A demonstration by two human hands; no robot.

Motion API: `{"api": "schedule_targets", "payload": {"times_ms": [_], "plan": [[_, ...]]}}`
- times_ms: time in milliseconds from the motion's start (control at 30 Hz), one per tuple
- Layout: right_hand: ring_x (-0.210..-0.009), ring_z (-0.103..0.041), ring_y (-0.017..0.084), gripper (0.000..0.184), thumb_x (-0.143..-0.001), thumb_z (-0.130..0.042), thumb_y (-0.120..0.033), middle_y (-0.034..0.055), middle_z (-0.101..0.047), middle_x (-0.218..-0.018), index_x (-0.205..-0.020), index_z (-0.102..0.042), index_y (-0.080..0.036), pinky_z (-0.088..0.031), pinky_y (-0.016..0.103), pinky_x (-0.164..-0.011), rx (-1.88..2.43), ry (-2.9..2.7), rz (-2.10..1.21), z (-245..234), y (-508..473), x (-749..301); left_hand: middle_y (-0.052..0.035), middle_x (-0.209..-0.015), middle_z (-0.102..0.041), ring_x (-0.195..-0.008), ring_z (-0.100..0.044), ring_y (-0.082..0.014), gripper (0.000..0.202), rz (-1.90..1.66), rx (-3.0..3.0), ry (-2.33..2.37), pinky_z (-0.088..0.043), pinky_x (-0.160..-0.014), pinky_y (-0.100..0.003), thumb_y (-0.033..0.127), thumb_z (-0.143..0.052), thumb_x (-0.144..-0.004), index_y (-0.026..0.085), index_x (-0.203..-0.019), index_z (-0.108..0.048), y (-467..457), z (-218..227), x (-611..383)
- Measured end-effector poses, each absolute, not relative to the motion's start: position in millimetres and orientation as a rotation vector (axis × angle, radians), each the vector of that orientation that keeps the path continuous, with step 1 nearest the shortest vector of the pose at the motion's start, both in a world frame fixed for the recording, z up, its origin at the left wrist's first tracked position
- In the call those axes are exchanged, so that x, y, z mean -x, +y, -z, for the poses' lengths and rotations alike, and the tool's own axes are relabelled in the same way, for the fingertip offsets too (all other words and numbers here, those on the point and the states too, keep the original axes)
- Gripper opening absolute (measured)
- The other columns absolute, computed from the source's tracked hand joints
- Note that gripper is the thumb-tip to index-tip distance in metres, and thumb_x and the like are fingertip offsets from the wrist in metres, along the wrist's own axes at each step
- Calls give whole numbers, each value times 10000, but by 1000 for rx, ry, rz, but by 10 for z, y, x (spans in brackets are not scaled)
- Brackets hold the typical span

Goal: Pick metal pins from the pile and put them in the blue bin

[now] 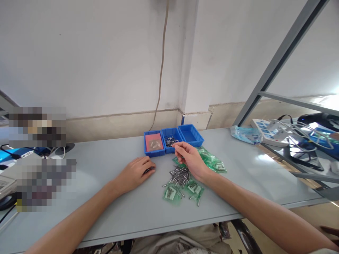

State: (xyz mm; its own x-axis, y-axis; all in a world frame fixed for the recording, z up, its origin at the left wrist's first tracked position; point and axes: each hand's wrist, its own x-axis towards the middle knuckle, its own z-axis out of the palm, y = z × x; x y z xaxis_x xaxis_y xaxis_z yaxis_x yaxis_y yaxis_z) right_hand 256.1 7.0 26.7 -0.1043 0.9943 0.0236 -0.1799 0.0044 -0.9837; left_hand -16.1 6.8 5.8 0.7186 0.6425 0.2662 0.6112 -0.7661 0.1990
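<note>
My left hand (136, 172) rests on the grey table (106, 197), fingers curled over a few small dark metal pins at its fingertips. My right hand (188, 157) hovers above a pile of small metal pins (178, 176), thumb and forefinger pinched together near the blue bins; what they hold is too small to make out. The pins lie among small green plastic bags (214, 160). Three blue bins stand in a row behind: the left bin (154, 144) has a pink pad with pins on it, the middle bin (171, 140) holds pins, and the right bin (191, 134) looks bare.
A white power strip (267, 132) with cables and a pale blue packet (245, 134) lie at the right, under a grey metal frame (278, 60). Devices and cables sit at the far left. A cord (160, 70) runs down the wall behind the bins.
</note>
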Motion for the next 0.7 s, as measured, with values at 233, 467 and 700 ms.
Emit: {"api": "schedule_targets", "payload": {"times_ms": [233,467,700], "plan": [[-623,-481,139,311,-906,-706,-523,-28,-560,-722,-985,-668,-224,-390,283,-582,1063,-1317,-1202,-254,49,-2542,-66,-1062,-645,-895,-627,-207,220,-454,-2962,1123,-471,-818,-349,338,-434,-1108,207,-1125,-610,79,-70,169],[-772,-560,189,183,-967,-675,-433,2,-621,-834,-972,-668,-250,-431,321,-709,983,-1978,-886,-277,-63,-2569,-49,-996,-626,-859,-621,-201,213,-501,-2913,1168,-469,-782,-333,356,-455,-1097,212,-1033,-597,73,-57,166],[-930,-584,212,176,-978,-707,-382,19,-674,-932,-919,-669,-221,-373,368,-889,789,-2638,-552,-228,-114,-2578,-42,-980,-623,-855,-623,-201,220,-543,-2880,1185,-475,-777,-330,370,-450,-1094,215,-1011,-583,81,-39,164]]}}
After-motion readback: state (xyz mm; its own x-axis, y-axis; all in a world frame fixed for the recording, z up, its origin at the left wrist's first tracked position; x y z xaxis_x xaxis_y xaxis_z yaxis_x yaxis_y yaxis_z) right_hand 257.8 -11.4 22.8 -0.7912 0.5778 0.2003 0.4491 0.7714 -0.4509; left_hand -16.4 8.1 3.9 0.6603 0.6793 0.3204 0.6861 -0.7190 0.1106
